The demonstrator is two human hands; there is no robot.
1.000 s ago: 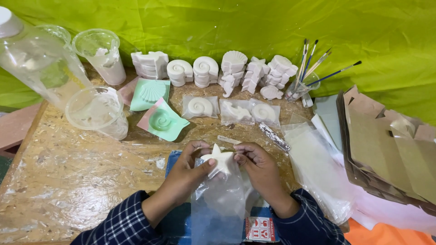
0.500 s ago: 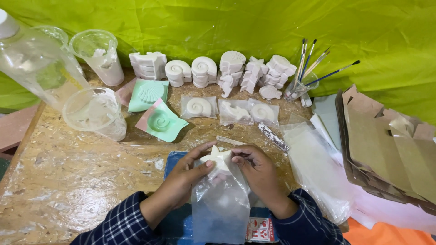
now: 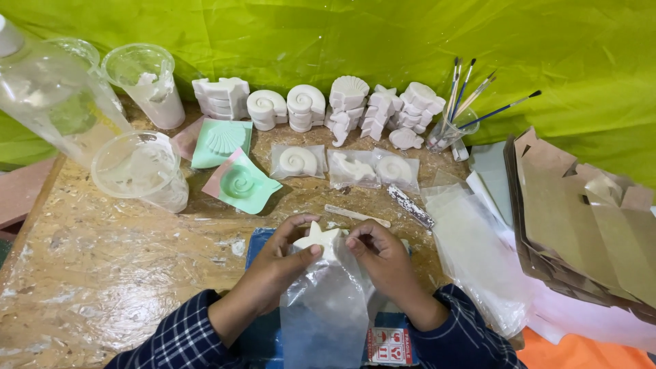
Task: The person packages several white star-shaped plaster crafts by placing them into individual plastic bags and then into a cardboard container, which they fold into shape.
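A white plaster star (image 3: pixel 320 239) sits between my two hands at the mouth of a clear plastic bag (image 3: pixel 324 307) that hangs toward me. My left hand (image 3: pixel 279 263) pinches the star and the bag's edge from the left. From the right, my right hand (image 3: pixel 384 260) grips the bag's other edge beside the star. Only the star's upper points show above the bag. Both hands rest over a blue pad (image 3: pixel 258 240) on the wooden table.
Stacks of white plaster shells (image 3: pixel 307 108) line the back. Bagged casts (image 3: pixel 298 161) and green moulds (image 3: pixel 239 183) lie in front. Clear plastic cups (image 3: pixel 140 171) stand at left, brushes in a cup (image 3: pixel 454 116) at right, with loose bags (image 3: pixel 475 253) and brown cardboard (image 3: pixel 581 225).
The star has sunk a little lower between my fingers into the bag's mouth. My hands stayed in nearly the same place.
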